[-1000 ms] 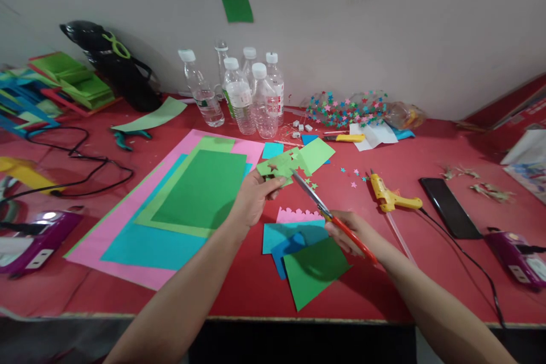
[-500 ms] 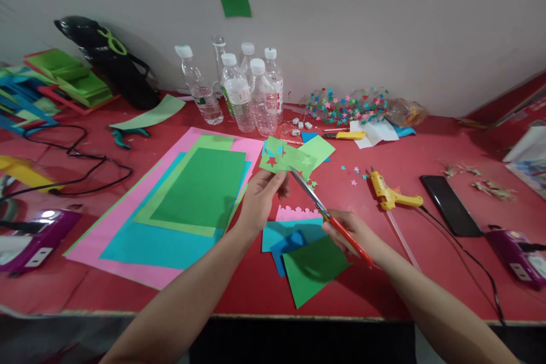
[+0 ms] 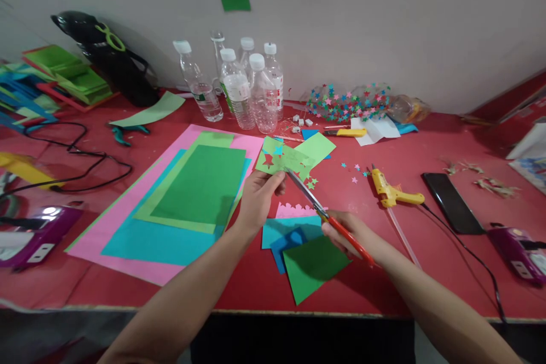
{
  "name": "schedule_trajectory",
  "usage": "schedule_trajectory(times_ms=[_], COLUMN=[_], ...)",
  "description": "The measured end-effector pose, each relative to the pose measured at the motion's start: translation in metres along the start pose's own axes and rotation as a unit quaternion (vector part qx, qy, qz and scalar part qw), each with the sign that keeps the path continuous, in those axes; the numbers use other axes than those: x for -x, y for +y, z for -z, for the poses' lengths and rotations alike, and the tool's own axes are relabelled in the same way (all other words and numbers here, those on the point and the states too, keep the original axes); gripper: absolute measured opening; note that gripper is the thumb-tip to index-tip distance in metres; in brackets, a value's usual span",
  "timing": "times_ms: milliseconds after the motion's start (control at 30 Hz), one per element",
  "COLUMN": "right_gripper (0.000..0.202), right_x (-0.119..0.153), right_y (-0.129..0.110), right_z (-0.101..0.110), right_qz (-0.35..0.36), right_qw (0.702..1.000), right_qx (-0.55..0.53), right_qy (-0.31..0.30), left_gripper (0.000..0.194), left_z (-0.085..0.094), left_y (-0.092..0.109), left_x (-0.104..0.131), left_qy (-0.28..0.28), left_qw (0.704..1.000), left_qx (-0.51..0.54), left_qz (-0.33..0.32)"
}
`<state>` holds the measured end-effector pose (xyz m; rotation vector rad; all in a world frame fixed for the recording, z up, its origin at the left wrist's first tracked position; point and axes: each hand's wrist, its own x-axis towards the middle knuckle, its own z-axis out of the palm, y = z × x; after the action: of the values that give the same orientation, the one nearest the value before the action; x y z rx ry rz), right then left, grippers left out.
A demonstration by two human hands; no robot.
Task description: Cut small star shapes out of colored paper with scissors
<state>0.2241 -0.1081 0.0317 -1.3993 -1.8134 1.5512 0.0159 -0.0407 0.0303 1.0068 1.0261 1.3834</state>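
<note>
Between thumb and fingers my left hand [image 3: 261,196] pinches a light green piece of paper [image 3: 268,168] with star-shaped holes cut in it. My right hand [image 3: 347,233] is closed round the red handles of a pair of scissors [image 3: 313,199]. The scissor tips reach the paper's edge beside my left thumb; whether the blades are cutting I cannot tell. Several small green paper stars [image 3: 313,183] lie on the red table just beyond the blades. Below the scissors are a pink strip with a scalloped edge [image 3: 294,210], blue paper [image 3: 273,233] and a dark green sheet [image 3: 315,267].
Stacked coloured sheets [image 3: 200,182] lie to the left. Plastic bottles [image 3: 239,91] stand at the back, near a star-covered bottle [image 3: 347,102] on its side. A yellow cutter [image 3: 350,132], a yellow glue gun [image 3: 392,190] and a black phone [image 3: 452,202] are on the right.
The green paper in my left hand has tilted slightly and shifted a little left. The scissors and my right hand stay almost in place.
</note>
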Motion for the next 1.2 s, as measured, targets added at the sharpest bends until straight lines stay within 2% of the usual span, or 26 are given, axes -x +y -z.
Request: schedule_trajectory(times_ms=[333,733,900,1067,1200], right_gripper=[0.043,0.046,0.048,0.049,0.050], right_x=[0.000,-0.001,-0.001,-0.001,-0.002], right_y=[-0.004,-0.003,-0.007,-0.011,-0.009], right_z=[-0.001,-0.001,-0.003,-0.005,-0.005], right_qz=[-0.001,-0.030,-0.014,-0.042,-0.026], right_qw=[1.000,0.999,1.000,0.999,1.000], right_qx=[0.005,-0.025,-0.013,0.004,0.004], right_qy=[-0.010,-0.020,-0.007,0.006,0.009], left_gripper=[0.017,0.017,0.016,0.017,0.017], left_z=[-0.003,-0.002,-0.002,-0.003,-0.003], left_y=[-0.003,-0.003,-0.003,-0.002,-0.001], left_x=[0.000,-0.001,-0.001,-0.001,-0.001], left_qy=[-0.007,-0.015,-0.017,-0.011,-0.008], left_qw=[0.997,0.997,0.996,0.996,0.997], left_qx=[0.063,0.063,0.077,0.073,0.069], left_qz=[0.032,0.038,0.040,0.041,0.043])
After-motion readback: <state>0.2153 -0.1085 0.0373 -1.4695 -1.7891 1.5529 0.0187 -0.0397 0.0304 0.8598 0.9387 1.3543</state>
